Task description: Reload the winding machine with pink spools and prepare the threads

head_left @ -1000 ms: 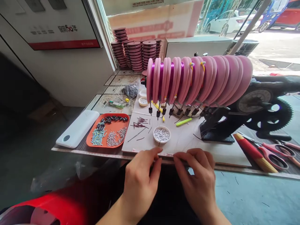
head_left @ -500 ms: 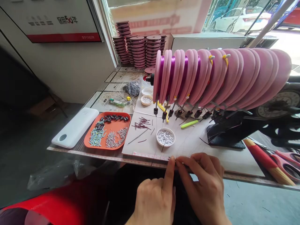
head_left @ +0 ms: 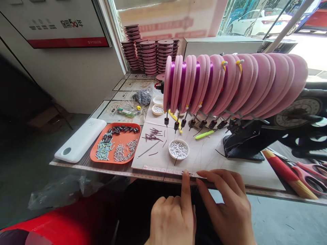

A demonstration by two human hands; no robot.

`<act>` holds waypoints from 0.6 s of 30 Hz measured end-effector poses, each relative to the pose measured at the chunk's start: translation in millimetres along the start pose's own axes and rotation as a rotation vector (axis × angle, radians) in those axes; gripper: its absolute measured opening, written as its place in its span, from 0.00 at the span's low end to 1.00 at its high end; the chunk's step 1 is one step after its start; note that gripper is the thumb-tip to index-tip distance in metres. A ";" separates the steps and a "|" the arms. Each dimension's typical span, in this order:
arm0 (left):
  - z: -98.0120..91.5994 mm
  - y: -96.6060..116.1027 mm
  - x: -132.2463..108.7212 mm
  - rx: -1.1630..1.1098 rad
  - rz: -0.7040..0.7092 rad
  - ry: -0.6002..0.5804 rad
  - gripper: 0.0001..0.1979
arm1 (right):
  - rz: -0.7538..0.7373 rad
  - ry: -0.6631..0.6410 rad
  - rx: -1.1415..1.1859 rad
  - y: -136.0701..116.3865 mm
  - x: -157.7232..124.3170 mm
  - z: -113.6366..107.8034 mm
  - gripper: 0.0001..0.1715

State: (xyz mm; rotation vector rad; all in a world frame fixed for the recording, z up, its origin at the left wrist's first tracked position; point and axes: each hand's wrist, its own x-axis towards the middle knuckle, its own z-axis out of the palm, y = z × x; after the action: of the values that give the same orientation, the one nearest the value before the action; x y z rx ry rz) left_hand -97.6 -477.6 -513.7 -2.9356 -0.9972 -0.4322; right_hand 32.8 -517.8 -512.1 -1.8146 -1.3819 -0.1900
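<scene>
My left hand (head_left: 172, 217) has its index finger straight, the tip against the board's front edge beside a small dark bit; the other fingers are curled and the thumb is mostly hidden. Whatever lies under that fingertip is too small to name. Just right of it, my right hand (head_left: 227, 200) has thumb and index tips apart at the edge, with nothing visible between them. A white cup of pale beads (head_left: 178, 149) stands beyond my hands. Above it hang black line holders (head_left: 176, 126) on thin rods, below a row of pink foam spools (head_left: 206, 85). Fine lines run toward my hands.
An orange tray (head_left: 120, 130) holds black parts, silver beads and pale tubes. Left of it lies a white device (head_left: 80, 140). Dark tube pieces (head_left: 152, 134), a lime-green tool (head_left: 204, 134) and pink-handled scissors (head_left: 310, 178) lie about. Stacked spools (head_left: 148, 58) stand behind.
My right thumb and index have parted and moved slightly right, away from my left index fingertip. My left index stays at the board edge. The view has shifted slightly.
</scene>
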 end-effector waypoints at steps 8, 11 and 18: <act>-0.9 -2.8 0.5 -0.032 0.021 0.002 0.43 | -0.017 -0.018 -0.105 -8.0 8.8 5.1 0.08; -0.7 -1.7 -0.6 -0.089 -0.017 -0.033 0.44 | 0.008 -0.042 -0.079 -9.8 10.2 6.5 0.09; -37.1 -27.7 11.4 -0.753 -0.280 -0.033 0.22 | 0.063 -0.189 0.232 -14.0 10.0 -14.9 0.05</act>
State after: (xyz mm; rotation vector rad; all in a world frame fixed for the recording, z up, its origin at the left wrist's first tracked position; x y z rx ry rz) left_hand -115.0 -452.4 -477.1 -3.4327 -1.5437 -0.9564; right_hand 29.9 -519.8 -489.6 -1.7117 -1.4096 0.1732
